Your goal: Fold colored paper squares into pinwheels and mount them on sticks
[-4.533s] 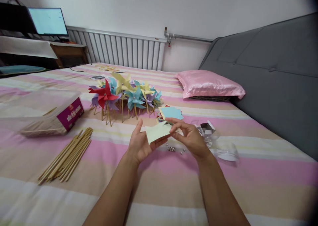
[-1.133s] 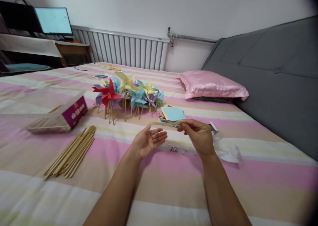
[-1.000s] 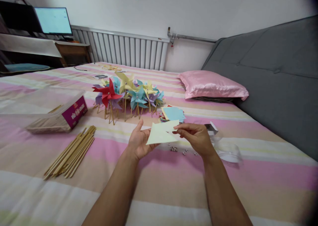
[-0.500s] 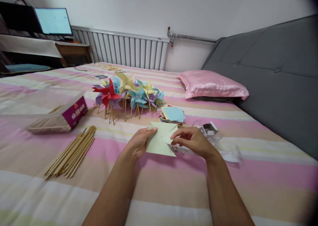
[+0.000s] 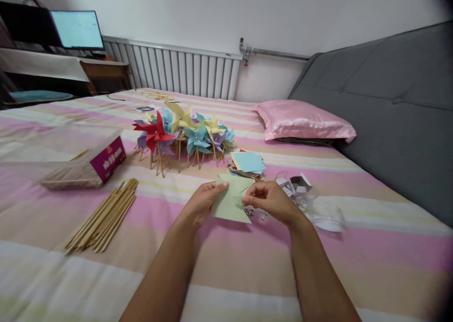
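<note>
Above bed (image 5: 247, 275), centre: left hand (image 5: 200, 204) pinches pale green paper square (image 5: 230, 204) at 9 o'clock edge; right hand (image 5: 271, 202) nips corner flap at 3 o'clock. Judged step: folding flaps inward; next needs pin (image 5: 250, 212).

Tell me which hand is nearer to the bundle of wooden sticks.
Left. The left hand holds the pale green paper just right of the wooden sticks; the right hand is farther right.
</note>
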Tool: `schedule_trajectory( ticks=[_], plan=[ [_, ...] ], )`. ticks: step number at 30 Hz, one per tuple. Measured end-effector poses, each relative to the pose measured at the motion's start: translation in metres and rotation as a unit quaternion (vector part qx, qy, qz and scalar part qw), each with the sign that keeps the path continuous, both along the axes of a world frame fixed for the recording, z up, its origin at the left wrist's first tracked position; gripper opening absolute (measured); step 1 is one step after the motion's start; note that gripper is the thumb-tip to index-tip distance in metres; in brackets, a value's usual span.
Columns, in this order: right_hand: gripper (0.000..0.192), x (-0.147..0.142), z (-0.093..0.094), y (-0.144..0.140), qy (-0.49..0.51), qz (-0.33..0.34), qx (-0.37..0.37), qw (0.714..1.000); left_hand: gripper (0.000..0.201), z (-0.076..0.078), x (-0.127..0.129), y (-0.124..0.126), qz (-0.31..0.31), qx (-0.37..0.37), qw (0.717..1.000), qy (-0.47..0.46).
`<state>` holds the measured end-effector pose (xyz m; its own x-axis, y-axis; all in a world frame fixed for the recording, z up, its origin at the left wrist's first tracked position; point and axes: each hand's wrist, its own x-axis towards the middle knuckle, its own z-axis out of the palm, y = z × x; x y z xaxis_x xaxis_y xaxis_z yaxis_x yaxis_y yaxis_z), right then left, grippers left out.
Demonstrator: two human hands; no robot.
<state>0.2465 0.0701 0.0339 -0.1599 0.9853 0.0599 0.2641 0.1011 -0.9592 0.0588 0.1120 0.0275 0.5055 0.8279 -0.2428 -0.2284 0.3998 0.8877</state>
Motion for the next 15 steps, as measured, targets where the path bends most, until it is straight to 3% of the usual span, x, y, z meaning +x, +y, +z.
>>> schedule_trajectory(
  ticks=[15],
  plan=[
    [0.018, 0.0017, -0.0073, 0.0026, -0.041, -0.029, -0.003, 0.999, 0.039, -0.0058, -0.0015, 0.0007, -0.032, 0.045, 0.998, 0.009]
  ],
)
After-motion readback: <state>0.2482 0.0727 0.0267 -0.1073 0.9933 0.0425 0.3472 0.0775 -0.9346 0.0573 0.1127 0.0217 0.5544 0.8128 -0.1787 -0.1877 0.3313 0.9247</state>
